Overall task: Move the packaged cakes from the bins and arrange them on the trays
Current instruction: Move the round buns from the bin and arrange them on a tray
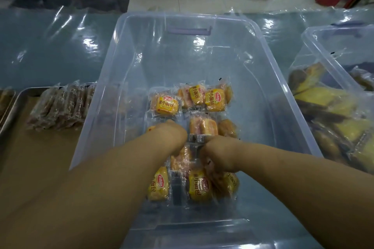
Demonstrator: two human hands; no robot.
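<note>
Blue-grey counter (pixel 50 50) under a glossy clear plastic sheet (pixel 85 26), filling the width of the view. At its centre a large clear plastic bin (pixel 202 62), pale purple latch (pixel 190 30) on the far rim, near end cut off at the bottom edge. To the right a second clear plastic bin (pixel 327 60), cropped by the frame, heaped with yellow and dark-brown wrapped cakes (pixel 327 103). To the left a silver metal tray (pixel 15 108) with a brown liner (pixel 40 157), partly cut off. At its far end a row of brown wrapped cakes (pixel 60 105) standing on edge, the row's right end blurred behind the centre bin's wall.

Both forearms stretched down into the centre bin. Left grip (pixel 172 135) low over the bin floor, back of the hand toward the camera, fingers hidden beneath — no telling whether holding anything. Right grip (pixel 218 153) just beside it, fingers curled down and closed on one of the small packaged cakes (pixel 165 106).

Small packaged cakes all on the floor of the centre bin, in its near half — some beyond the two grips, some directly under them, some nearer the camera. One yellow corner peeking out at the left grip's left edge. Each a golden bun in clear wrap, most with a yellow label and red logo, a few showing barcodes instead.
</note>
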